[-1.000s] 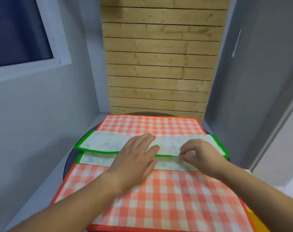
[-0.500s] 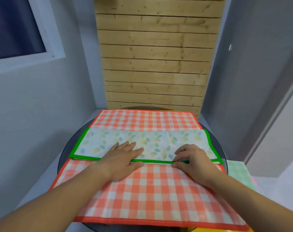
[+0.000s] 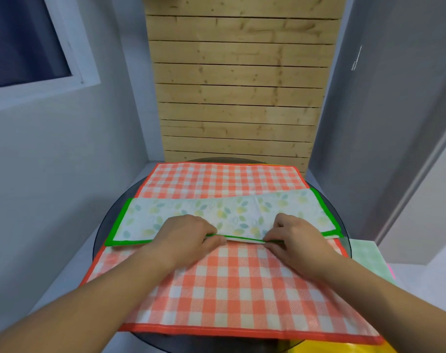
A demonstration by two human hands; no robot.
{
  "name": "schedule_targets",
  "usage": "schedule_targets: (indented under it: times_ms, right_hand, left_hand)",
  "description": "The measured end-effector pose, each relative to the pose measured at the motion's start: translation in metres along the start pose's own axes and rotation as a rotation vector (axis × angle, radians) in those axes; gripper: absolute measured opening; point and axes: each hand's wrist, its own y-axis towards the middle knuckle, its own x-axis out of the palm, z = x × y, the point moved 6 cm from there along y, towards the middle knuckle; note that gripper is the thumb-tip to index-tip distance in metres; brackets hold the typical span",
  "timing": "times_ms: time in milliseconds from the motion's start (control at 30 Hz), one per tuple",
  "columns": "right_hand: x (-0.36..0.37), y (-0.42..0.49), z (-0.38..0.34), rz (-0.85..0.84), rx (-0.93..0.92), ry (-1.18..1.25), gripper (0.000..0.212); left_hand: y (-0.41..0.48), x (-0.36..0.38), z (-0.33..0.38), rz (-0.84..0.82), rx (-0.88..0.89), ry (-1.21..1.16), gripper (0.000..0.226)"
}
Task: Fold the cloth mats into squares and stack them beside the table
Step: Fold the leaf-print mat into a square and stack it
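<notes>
1. The leaf mat (image 3: pixel 229 215) with the green edge lies folded into a long strip. It sits across the middle of the red checked mat (image 3: pixel 242 284), which is spread flat on the round dark worktop (image 3: pixel 107 225).
2. The left hand (image 3: pixel 188 235) and the right hand (image 3: pixel 293 238) each have a tight grip on the near green edge of the leaf mat. They pinch it near the middle, a little apart.
3. Between the hands, that edge is lifted a bit off the checked mat.
4. The leaf mat looks thin, soft and light. I think it will flop and bend, so two hands help keep the edges lined up.
5. The green edge or the corners look like the best places to hold. The edge looks firmer than the middle.
6. It may slide on the checked mat, so the fold wants pressing flat.
7. A pale green cloth (image 3: pixel 364 253) lies just past the worktop's right rim. That may be the stack.
</notes>
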Motion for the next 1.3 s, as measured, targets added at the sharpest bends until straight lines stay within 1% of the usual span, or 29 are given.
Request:
schedule_targets:
  times_ms: [67, 133, 200, 267, 333, 367, 400, 433, 467, 500, 567, 633, 667, 767, 900, 1000, 1100, 1233, 1300]
  right_hand:
    - [-0.003, 0.001, 0.0, 0.021, 0.007, -0.025, 0.015]
    - [-0.01, 0.001, 0.003, 0.036, 0.037, -0.036, 0.014]
    - [-0.016, 0.003, 0.014, 0.054, 0.122, -0.029, 0.014]
    - [-0.019, 0.002, 0.03, 0.094, 0.244, -0.013, 0.014]
    - [-0.019, 0.001, 0.044, 0.099, 0.361, 0.116, 0.02]
    - [-0.017, 0.001, 0.045, 0.071, 0.403, 0.225, 0.02]
    - [-0.014, 0.003, 0.043, 0.028, 0.42, 0.322, 0.02]
    - [-0.011, 0.005, 0.04, -0.016, 0.406, 0.37, 0.021]
    - [-0.008, 0.008, 0.036, -0.058, 0.383, 0.367, 0.02]
    - [-0.006, 0.011, 0.031, -0.106, 0.361, 0.358, 0.025]
    - [0.003, 0.015, 0.02, -0.21, 0.323, 0.324, 0.043]
    - [0.01, 0.017, 0.014, -0.261, 0.312, 0.288, 0.051]
    - [0.012, 0.017, 0.011, -0.272, 0.316, 0.263, 0.054]
    - [0.012, 0.018, 0.008, -0.235, 0.321, 0.261, 0.055]
    - [0.009, 0.017, -0.003, -0.185, 0.31, 0.326, 0.043]
    - [0.008, 0.01, -0.015, -0.198, 0.275, 0.329, 0.046]
    - [0.006, 0.0, -0.027, -0.199, 0.22, 0.288, 0.047]
    - [0.014, -0.017, -0.041, -0.296, 0.147, 0.171, 0.061]
    - [0.014, -0.024, -0.045, -0.3, 0.124, 0.167, 0.065]
  left_hand:
    - [-0.003, -0.006, 0.007, -0.006, -0.028, -0.033, 0.058]
    - [-0.009, -0.01, 0.015, -0.054, -0.06, -0.104, 0.056]
    - [-0.017, -0.01, 0.028, -0.126, -0.052, -0.225, 0.053]
    - [-0.025, -0.009, 0.046, -0.209, 0.018, -0.378, 0.049]
    - [-0.033, -0.008, 0.064, -0.309, 0.095, -0.567, 0.041]
    - [-0.035, -0.007, 0.069, -0.341, 0.13, -0.605, 0.039]
    - [-0.034, -0.01, 0.072, -0.322, 0.182, -0.572, 0.039]
    - [-0.032, -0.013, 0.071, -0.257, 0.235, -0.473, 0.038]
    - [-0.028, -0.015, 0.067, -0.186, 0.275, -0.377, 0.039]
    - [-0.026, -0.013, 0.059, -0.173, 0.273, -0.302, 0.042]
    - [-0.024, 0.002, 0.038, -0.288, 0.2, -0.211, 0.053]
    - [-0.028, 0.018, 0.028, -0.388, 0.166, -0.157, 0.064]
    - [-0.03, 0.024, 0.027, -0.404, 0.158, -0.138, 0.067]
    - [-0.026, 0.034, 0.032, -0.388, 0.089, -0.113, 0.071]
    - [-0.004, 0.04, 0.028, -0.363, -0.031, -0.115, 0.074]
    - [0.013, 0.043, 0.02, -0.337, -0.078, -0.13, 0.077]
    - [0.023, 0.043, 0.017, -0.287, -0.084, -0.159, 0.078]
    - [0.018, 0.035, 0.016, -0.187, -0.046, -0.228, 0.071]
    - [0.01, 0.027, 0.014, -0.139, -0.011, -0.213, 0.066]
